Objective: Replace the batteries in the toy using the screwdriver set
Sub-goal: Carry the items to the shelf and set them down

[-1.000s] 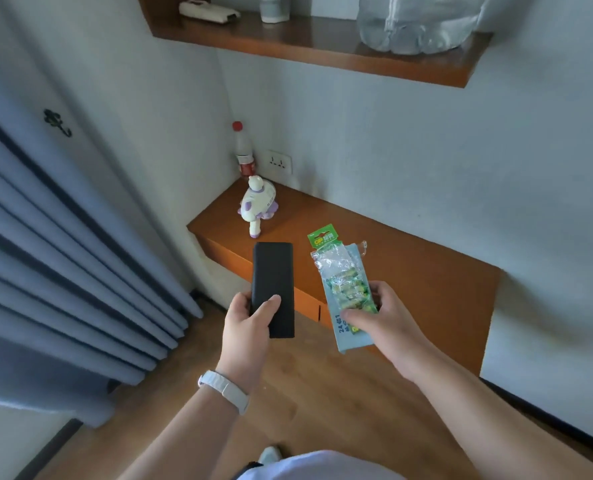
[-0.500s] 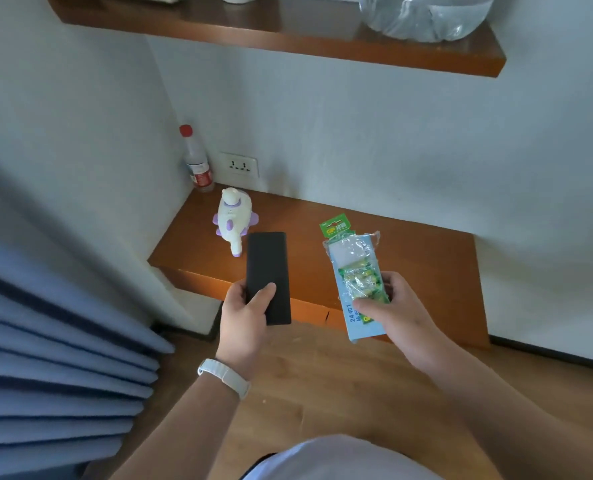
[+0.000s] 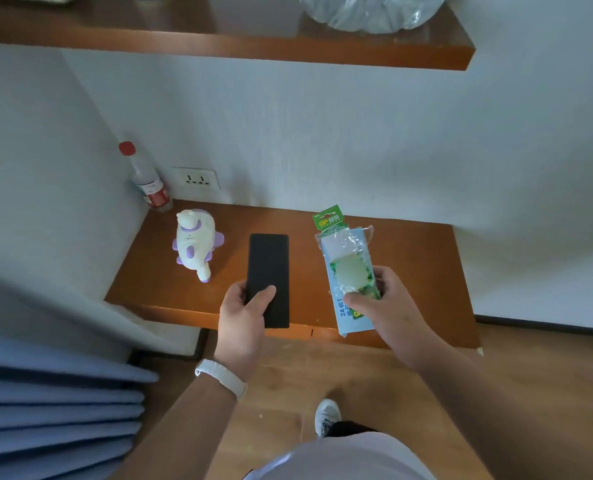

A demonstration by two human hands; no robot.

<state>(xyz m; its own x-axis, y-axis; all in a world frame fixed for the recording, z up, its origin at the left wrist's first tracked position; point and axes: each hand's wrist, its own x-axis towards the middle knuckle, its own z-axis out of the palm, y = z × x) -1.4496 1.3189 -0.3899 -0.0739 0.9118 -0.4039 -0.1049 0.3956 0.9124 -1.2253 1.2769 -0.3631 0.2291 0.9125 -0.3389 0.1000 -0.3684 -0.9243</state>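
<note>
The white-and-purple toy stands untouched at the tabletop's left as the person steps closer. The left hand grips the black screwdriver-set case, and the right hand has its fingers curled round the battery pack. Supplies are at hand, but the work has likely not yet begun.

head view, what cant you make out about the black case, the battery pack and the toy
Black case, head view: shut, contents hidden; the left hand covers its near corner.
Battery pack, head view: glare on the wrap and the right hand hide the cells.
Toy, head view: battery cover and screws not visible, too small.
Clear container on the upper shelf: cut off by the top edge.
</note>
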